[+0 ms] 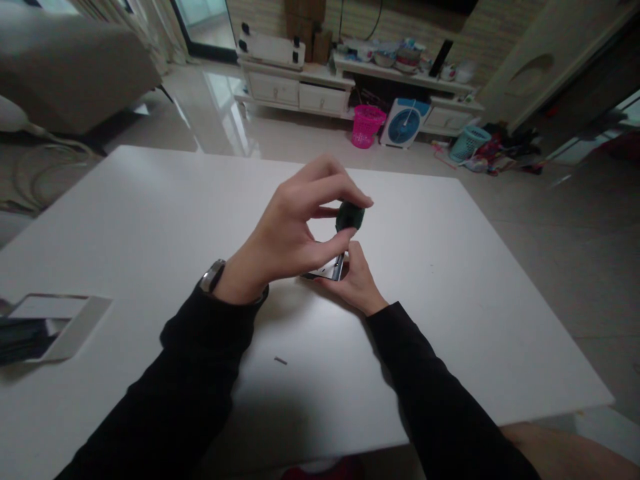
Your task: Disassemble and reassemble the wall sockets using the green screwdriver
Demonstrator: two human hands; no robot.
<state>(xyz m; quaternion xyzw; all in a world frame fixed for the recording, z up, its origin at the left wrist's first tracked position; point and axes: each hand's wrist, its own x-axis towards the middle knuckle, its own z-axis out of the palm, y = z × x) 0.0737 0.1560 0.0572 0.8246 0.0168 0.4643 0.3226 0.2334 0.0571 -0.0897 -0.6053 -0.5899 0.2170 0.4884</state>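
Above the middle of the white table (430,287), my left hand (305,227) pinches a dark green, rounded, knob-like piece (350,217) between thumb and fingers. What lies beneath that piece is hidden. Just below it, my right hand (355,283) grips the edge of a small flat white panel with a dark rim (327,269). My left hand covers much of this panel, so I cannot tell its kind. A short, thin grey strip (281,361) lies on the table nearer to me.
At the table's left edge lies a white frame-like tray or box (90,327) with dark items (25,340) on it. Beyond the table stand a pink basket (367,127), a blue-and-white fan (405,122), a white cabinet (275,90) and a grey sofa (75,73).
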